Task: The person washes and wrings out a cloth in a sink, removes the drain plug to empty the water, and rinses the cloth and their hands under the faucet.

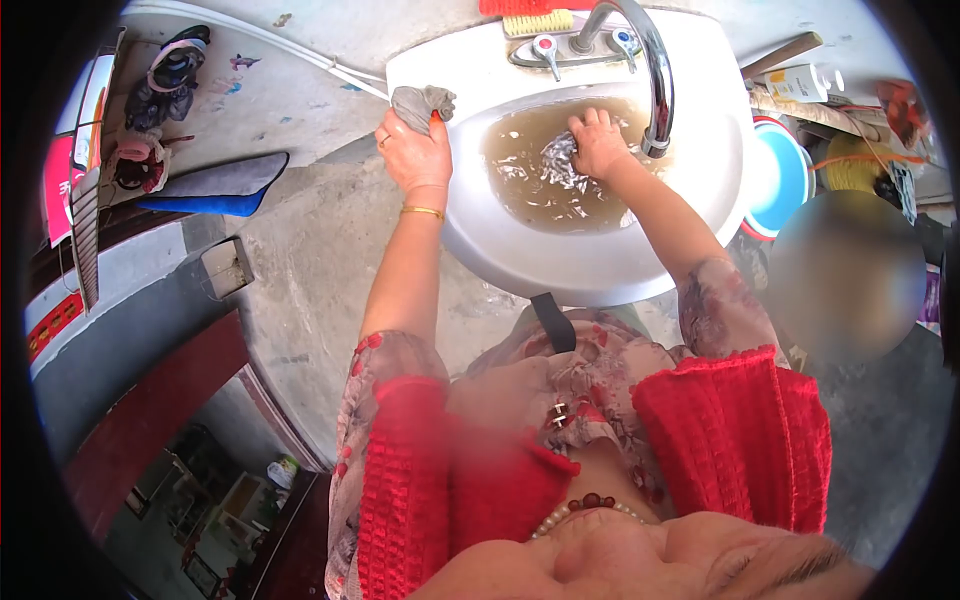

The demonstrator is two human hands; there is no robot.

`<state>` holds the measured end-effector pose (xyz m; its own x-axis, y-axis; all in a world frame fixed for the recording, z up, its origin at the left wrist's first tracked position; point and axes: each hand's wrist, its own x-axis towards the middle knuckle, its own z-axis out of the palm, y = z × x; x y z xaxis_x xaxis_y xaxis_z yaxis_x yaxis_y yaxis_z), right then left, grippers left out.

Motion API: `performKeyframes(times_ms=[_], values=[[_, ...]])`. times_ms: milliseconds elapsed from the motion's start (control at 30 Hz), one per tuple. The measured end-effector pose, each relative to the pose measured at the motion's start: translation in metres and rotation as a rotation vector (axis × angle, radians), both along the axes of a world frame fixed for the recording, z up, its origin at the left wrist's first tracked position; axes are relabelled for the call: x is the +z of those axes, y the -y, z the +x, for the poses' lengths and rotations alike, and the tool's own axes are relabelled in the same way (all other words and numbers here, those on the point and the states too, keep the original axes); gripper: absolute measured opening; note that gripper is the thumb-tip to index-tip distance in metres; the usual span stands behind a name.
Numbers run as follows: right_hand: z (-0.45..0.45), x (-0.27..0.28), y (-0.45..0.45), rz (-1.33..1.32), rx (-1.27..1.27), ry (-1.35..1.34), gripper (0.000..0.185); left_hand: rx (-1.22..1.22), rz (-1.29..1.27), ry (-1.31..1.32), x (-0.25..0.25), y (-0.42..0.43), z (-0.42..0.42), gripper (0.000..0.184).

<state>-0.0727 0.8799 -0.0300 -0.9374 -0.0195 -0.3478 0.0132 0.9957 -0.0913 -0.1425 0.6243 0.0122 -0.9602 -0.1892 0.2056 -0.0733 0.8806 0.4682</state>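
My left hand [412, 152] is closed around a crumpled grey cloth [424, 104], held just outside the left rim of a white washbasin [480, 255]. A ring and a gold bracelet are on that hand and wrist. Over the basin, my right hand [598, 143] reaches into murky brown water [515, 165], its fingers apart and its fingertips partly under the surface. Ripples and bright reflections lie beside it, and nothing shows in its grasp. The curved metal faucet [662, 90] arches over the basin to the right of this hand.
Two tap handles [546, 48] sit at the back of the basin, near a yellow brush [538, 23]. To the right stand a blue basin [780, 175] and a white bottle [797, 84]. A white pipe [330, 66] runs along the wall. A blurred round patch covers the right side.
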Motion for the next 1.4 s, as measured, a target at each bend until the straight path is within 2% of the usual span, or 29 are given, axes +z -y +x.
performKeyframes(times_ms=[67,200,400,600,767,867,900,1000,1033,1133,1167,1267,1300,1400], values=[[-0.007,0.014,0.001,0.027,0.017,0.081,0.05,-0.001,0.002,0.008,0.003,-0.003,0.003,0.067],[-0.017,-0.002,0.0,0.012,-0.007,0.115,0.058,-0.018,0.007,0.014,0.0,0.001,0.0,0.066],[-0.018,-0.01,-0.01,-0.079,-0.058,0.02,0.047,-0.023,0.019,0.011,0.001,0.0,0.0,0.068],[-0.014,-0.035,-0.039,-0.283,-0.241,-0.022,0.047,-0.021,-0.006,-0.015,-0.005,0.001,-0.001,0.068],[0.009,-0.038,-0.033,-0.374,-0.271,-0.132,0.032,-0.007,-0.004,0.012,-0.001,-0.004,0.001,0.067],[0.013,-0.031,-0.043,-0.815,-0.451,-0.202,0.026,-0.005,-0.021,-0.001,-0.002,-0.003,0.0,0.067],[0.019,-0.027,-0.045,-0.966,-0.648,-0.158,0.02,-0.006,-0.031,-0.009,-0.004,-0.003,0.001,0.067],[0.033,-0.027,-0.055,-1.726,-1.205,0.015,0.018,-0.002,-0.002,0.008,-0.003,-0.003,-0.001,0.067],[0.038,-0.008,-0.049,-1.817,-1.208,0.017,0.02,-0.003,0.002,0.012,-0.002,-0.003,-0.001,0.068],[0.045,0.009,-0.042,-1.859,-1.241,0.042,0.019,-0.005,0.008,0.013,-0.001,-0.002,0.0,0.068],[0.045,0.007,-0.04,-1.774,-1.338,0.003,0.016,-0.009,0.007,0.006,-0.001,-0.002,0.0,0.068],[0.041,-0.015,-0.041,-1.383,-1.293,-0.064,0.012,-0.011,0.002,0.005,-0.001,-0.001,0.0,0.068],[0.041,-0.023,-0.041,-1.122,-1.168,-0.073,0.015,-0.011,-0.001,0.007,-0.001,-0.001,0.0,0.068],[0.033,-0.082,-0.041,-0.621,-0.846,-0.074,0.025,-0.012,0.016,0.011,0.0,-0.002,0.0,0.068]])
